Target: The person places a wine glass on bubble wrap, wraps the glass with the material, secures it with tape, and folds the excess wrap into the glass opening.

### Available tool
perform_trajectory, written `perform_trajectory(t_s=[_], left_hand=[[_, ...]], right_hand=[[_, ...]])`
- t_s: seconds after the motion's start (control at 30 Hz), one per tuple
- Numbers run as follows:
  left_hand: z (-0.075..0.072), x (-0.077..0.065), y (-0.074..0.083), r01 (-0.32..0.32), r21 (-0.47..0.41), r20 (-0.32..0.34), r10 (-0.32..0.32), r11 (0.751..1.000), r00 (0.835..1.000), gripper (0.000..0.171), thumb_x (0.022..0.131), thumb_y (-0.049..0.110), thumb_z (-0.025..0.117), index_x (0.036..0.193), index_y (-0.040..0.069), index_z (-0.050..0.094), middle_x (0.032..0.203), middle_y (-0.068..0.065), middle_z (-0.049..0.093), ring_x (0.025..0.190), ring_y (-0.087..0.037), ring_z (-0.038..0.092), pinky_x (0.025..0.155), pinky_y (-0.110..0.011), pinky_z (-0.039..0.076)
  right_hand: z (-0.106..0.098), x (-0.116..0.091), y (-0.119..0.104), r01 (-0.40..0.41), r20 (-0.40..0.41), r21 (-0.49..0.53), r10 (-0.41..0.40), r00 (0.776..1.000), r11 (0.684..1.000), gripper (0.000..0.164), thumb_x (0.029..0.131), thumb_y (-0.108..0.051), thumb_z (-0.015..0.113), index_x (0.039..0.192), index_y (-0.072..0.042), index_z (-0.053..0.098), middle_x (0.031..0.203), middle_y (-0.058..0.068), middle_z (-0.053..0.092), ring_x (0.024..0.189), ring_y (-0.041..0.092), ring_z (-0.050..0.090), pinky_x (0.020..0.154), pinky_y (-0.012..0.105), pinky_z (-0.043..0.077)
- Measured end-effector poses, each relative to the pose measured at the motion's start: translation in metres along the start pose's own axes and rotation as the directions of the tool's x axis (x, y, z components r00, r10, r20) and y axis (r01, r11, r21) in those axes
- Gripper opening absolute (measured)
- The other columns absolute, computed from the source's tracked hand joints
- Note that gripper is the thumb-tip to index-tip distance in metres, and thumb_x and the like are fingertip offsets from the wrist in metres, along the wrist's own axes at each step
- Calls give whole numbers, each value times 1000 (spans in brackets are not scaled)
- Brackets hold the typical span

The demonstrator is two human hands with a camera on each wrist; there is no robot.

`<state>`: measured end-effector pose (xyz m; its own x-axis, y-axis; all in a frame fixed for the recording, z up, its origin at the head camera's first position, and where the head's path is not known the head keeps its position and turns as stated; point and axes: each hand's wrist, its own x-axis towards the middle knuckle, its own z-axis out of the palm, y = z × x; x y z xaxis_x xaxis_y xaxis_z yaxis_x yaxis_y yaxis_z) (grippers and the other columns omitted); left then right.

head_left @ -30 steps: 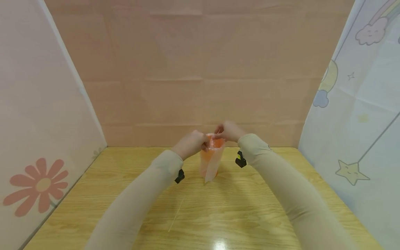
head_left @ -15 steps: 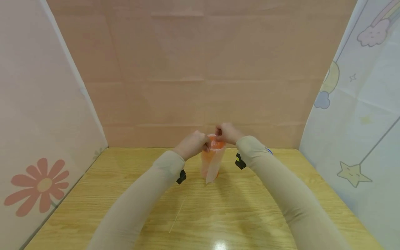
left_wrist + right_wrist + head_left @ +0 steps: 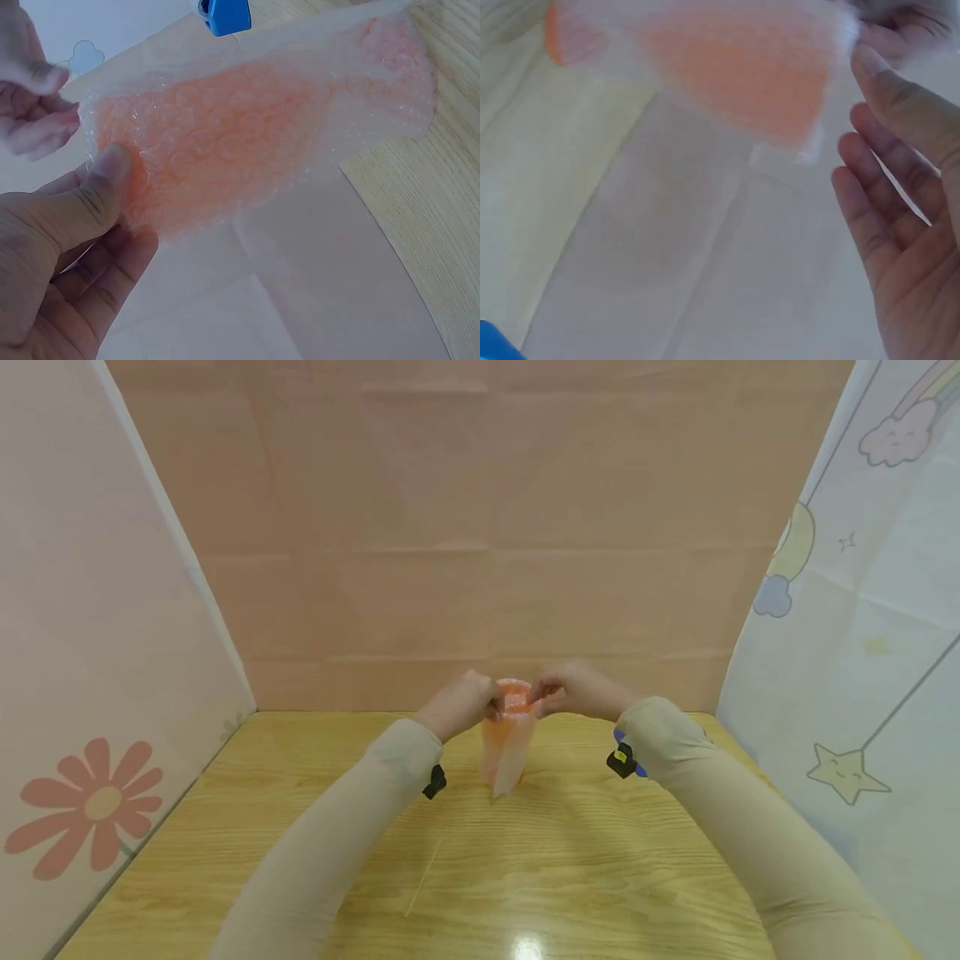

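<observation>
An orange cylinder-like object, wrapped in bubble wrap [image 3: 510,747], stands upright near the back of the table. Its top end is open, and a loose flap of wrap runs down the front. My left hand [image 3: 461,703] pinches the upper edge of the wrap, thumb on one side and fingers on the other, as the left wrist view also shows. At the opposite side of that edge is my right hand [image 3: 581,691], its thumb tip close to or touching the wrap [image 3: 742,71]. Several of its fingers are loosely bent and spread apart; its index finger is hard to make out.
A thin pale strip [image 3: 422,878] lies on the wooden table [image 3: 570,877] at the front left. Behind stands a creased pinkish-brown backdrop [image 3: 480,527]. Patterned white side panels [image 3: 847,677] border the table left and right. Black devices [image 3: 622,760] are strapped to both wrists.
My right hand has moved off to the right from above the open top, and its fingers have loosened. The left hand keeps its pinch, and the wrapped object stays upright in place.
</observation>
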<state>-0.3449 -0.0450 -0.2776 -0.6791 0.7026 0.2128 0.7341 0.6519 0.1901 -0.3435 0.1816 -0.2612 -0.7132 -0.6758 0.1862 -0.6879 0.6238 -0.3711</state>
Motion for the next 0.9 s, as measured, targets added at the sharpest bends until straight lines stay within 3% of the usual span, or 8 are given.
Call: perform_trajectory(t_s=[0.13,0.43,0.9], left_hand=[[0,-1,-1,1,18,-2,-1,1000,1000,5,83,7,74,80,10,74,82,2,72,77,-8,65,70,-18,52],[1,-2,1,12,18,-2,-12,1000,1000,3,84,12,74,80,12,75,84,3,73,77,-8,66,70,-17,52],[0,-6,-5,26,-106,-15,-27,994,1000,9,81,15,76,87,9,77,89,-2,74,81,-12,69,72,-18,54]], right_hand=[[14,-6,4,91,-25,-92,-94,995,992,18,80,-17,79,96,-15,70,97,-4,67,94,19,65,84,37,54],[30,-7,12,226,-157,-100,-240,958,969,12,81,-10,76,87,-14,67,89,-5,65,83,12,64,74,34,56],[31,-9,12,211,-156,-129,-230,961,969,13,84,-8,73,96,-11,68,95,-1,65,88,14,64,77,32,56]])
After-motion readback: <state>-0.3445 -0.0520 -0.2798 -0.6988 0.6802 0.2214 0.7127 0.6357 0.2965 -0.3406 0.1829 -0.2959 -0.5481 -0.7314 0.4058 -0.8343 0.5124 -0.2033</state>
